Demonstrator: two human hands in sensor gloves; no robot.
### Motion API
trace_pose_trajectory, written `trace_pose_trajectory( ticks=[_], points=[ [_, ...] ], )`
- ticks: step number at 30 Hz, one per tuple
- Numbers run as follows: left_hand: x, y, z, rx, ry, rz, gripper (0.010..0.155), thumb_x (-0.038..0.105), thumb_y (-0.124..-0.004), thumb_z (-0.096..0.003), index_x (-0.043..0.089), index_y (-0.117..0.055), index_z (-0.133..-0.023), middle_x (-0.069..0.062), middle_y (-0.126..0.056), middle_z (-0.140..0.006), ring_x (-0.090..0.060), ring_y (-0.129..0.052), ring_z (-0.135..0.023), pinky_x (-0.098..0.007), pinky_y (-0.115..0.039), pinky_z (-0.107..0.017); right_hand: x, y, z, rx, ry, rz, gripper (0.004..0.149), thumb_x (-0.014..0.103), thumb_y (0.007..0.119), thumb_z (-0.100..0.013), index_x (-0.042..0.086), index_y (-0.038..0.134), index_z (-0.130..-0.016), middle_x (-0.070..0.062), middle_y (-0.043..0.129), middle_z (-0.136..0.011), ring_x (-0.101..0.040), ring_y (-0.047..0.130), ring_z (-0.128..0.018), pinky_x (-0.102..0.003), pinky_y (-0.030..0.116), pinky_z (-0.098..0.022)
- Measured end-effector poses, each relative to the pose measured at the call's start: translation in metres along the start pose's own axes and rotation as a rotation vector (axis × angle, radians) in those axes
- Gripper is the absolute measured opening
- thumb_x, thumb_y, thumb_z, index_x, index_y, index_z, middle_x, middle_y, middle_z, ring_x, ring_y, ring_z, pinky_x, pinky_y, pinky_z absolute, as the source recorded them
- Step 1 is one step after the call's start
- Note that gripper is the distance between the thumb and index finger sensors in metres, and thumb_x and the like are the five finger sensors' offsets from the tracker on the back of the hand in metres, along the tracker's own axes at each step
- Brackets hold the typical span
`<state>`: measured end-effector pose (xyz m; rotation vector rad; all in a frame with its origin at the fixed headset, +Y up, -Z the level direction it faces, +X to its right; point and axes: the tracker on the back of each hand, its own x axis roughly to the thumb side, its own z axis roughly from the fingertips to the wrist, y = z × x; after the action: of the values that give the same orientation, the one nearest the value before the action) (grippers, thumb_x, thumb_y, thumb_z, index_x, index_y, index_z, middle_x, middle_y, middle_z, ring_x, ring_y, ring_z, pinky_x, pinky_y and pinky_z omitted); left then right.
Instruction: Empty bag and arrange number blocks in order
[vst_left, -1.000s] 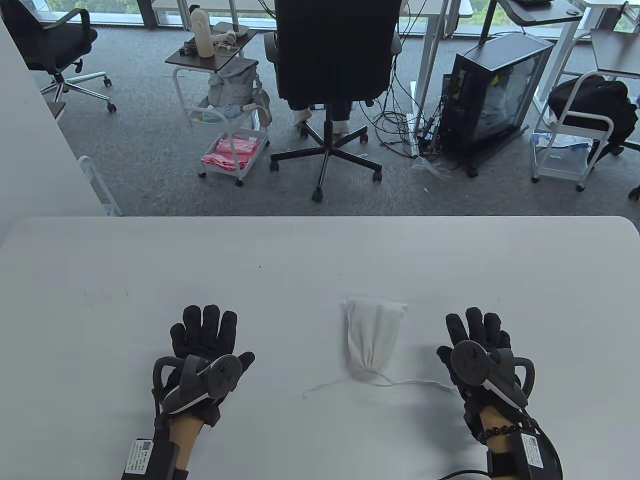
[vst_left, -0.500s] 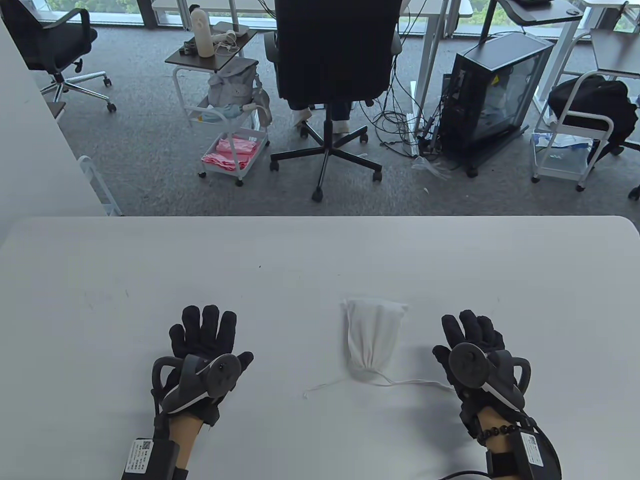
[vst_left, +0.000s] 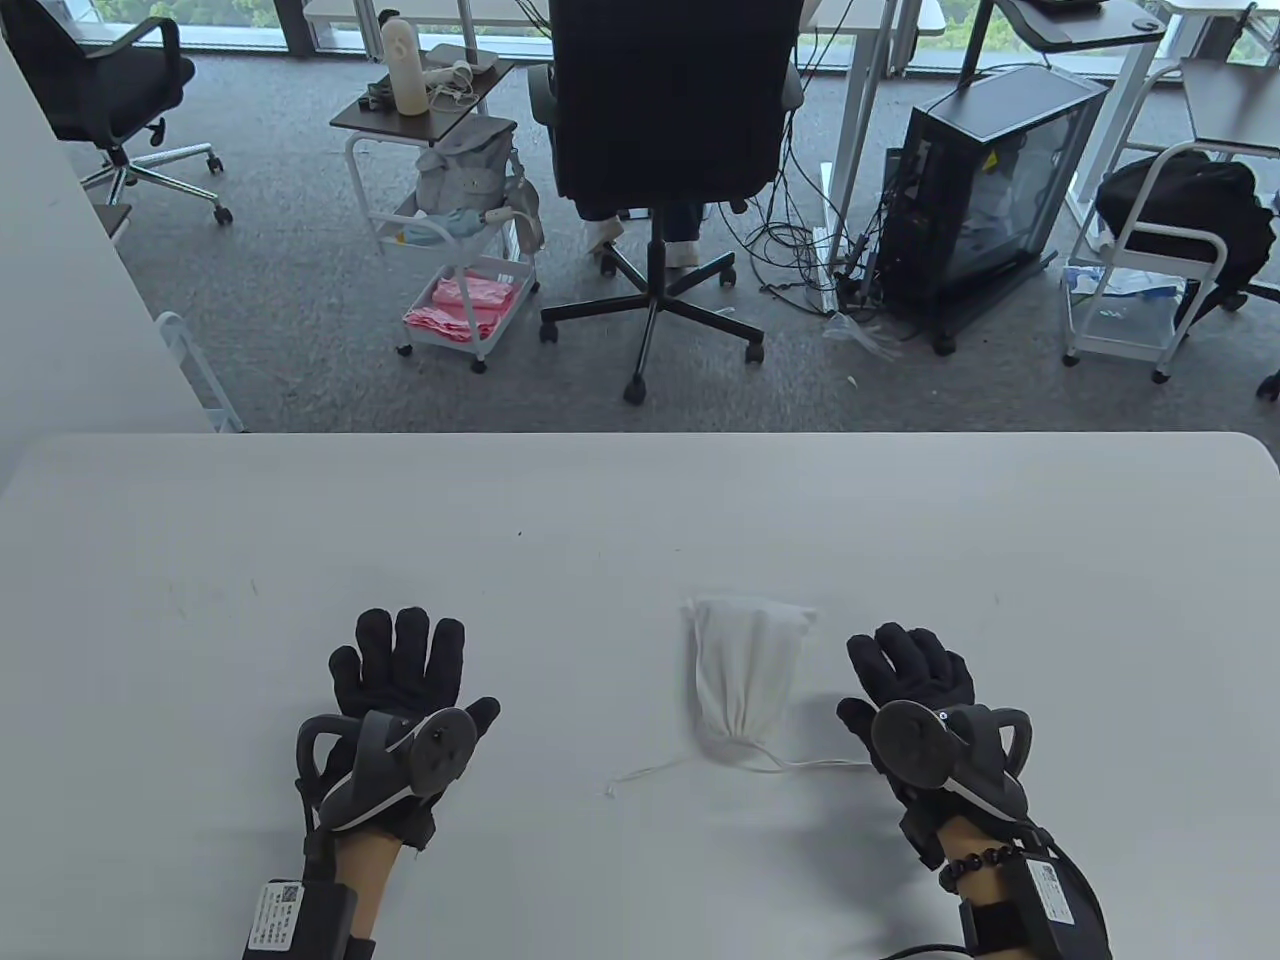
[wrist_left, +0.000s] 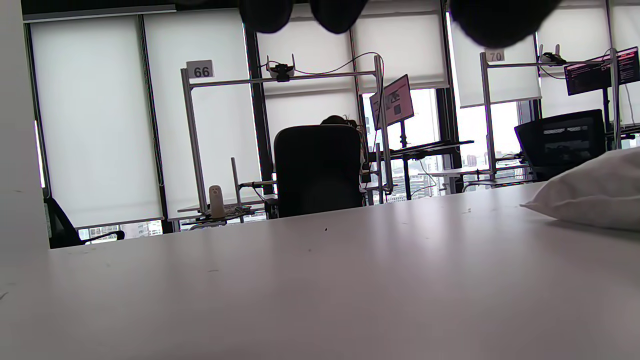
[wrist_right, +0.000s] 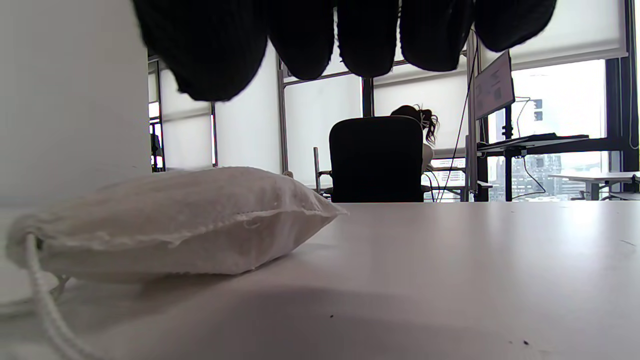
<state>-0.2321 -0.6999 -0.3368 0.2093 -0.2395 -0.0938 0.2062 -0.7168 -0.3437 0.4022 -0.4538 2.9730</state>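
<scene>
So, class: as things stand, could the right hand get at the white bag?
Probably yes: the right hand lies open just beside the bag, nothing standing between them on the table.

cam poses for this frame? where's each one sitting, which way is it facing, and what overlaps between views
Table view: high, near side, looking down and outward; sees table, bag, left hand, right hand.
Left wrist view: low over the table, facing far side; fingertips at top, bag at right.
Right wrist view: low, same facing; fingers at top, bag at left.
Shared: all three show the bag and a black chair.
</scene>
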Motion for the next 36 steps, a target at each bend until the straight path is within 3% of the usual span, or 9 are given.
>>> trace_pose_trajectory(
  ticks=[9, 14, 19, 25, 30, 36],
  points=[
    [0.0, 0.0, 0.0, -0.004, 0.0, -0.011, 0.082, 0.06, -0.061, -0.0544, 0.009, -0.039, -0.115, -0.032, -0.035, -0.116, -0.068, -0.036, -0.104, -0.082, -0.04, -0.066, 0.049, 0.035, -0.009, 0.095, -0.222, 0.195, 0.058, 0.032, 0.091, -0.044, 0.02, 0.07, -0.097, -0.014, 0.063, -0.108, -0.046, 0.065, -0.099, -0.065, 0.058, -0.073],
    [0.0, 0.002, 0.0, 0.008, -0.001, -0.007, 0.082, 0.06, -0.061, -0.0543, 0.009, -0.04, -0.115, -0.032, -0.035, -0.116, -0.067, -0.036, -0.104, -0.082, -0.04, -0.066, 0.071, 0.053, -0.016, 0.14, -0.296, 0.349, 0.065, 0.039, 0.091, -0.042, 0.019, 0.067, -0.099, -0.016, 0.056, -0.111, -0.048, 0.06, -0.1, -0.065, 0.054, -0.074],
    [-0.001, 0.002, -0.001, 0.015, -0.001, -0.003, 0.082, 0.06, -0.061, -0.0544, 0.009, -0.04, -0.115, -0.032, -0.036, -0.116, -0.067, -0.037, -0.104, -0.082, -0.04, -0.065, 0.082, 0.061, -0.025, 0.13, -0.296, 0.395, 0.069, 0.045, 0.088, -0.042, 0.017, 0.065, -0.1, -0.018, 0.055, -0.111, -0.049, 0.058, -0.1, -0.066, 0.053, -0.073],
    [-0.002, 0.004, 0.001, 0.028, 0.003, 0.006, 0.082, 0.06, -0.061, -0.0543, 0.009, -0.041, -0.115, -0.032, -0.037, -0.116, -0.067, -0.038, -0.104, -0.082, -0.04, -0.065, 0.088, 0.064, -0.035, 0.09, -0.217, 0.337, 0.064, 0.045, 0.084, -0.045, 0.015, 0.067, -0.098, -0.02, 0.059, -0.109, -0.051, 0.063, -0.098, -0.068, 0.056, -0.07],
    [-0.003, 0.006, 0.002, 0.037, 0.006, 0.014, 0.081, 0.06, -0.061, -0.0543, 0.009, -0.041, -0.115, -0.032, -0.037, -0.116, -0.067, -0.039, -0.104, -0.082, -0.04, -0.065, 0.085, 0.061, -0.038, 0.015, -0.155, 0.272, 0.039, 0.034, 0.079, -0.051, 0.019, 0.08, -0.087, -0.015, 0.072, -0.103, -0.047, 0.074, -0.093, -0.066, 0.062, -0.069],
    [0.0, 0.007, 0.003, 0.045, 0.02, 0.045, 0.079, 0.058, -0.062, -0.0548, 0.009, -0.044, -0.114, -0.032, -0.04, -0.116, -0.066, -0.041, -0.104, -0.082, -0.041, -0.065, 0.061, 0.034, -0.045, -0.031, -0.002, -0.031, 0.035, 0.03, 0.075, -0.053, 0.02, 0.079, -0.086, -0.014, 0.08, -0.098, -0.048, 0.084, -0.087, -0.066, 0.069, -0.066]
  ],
)
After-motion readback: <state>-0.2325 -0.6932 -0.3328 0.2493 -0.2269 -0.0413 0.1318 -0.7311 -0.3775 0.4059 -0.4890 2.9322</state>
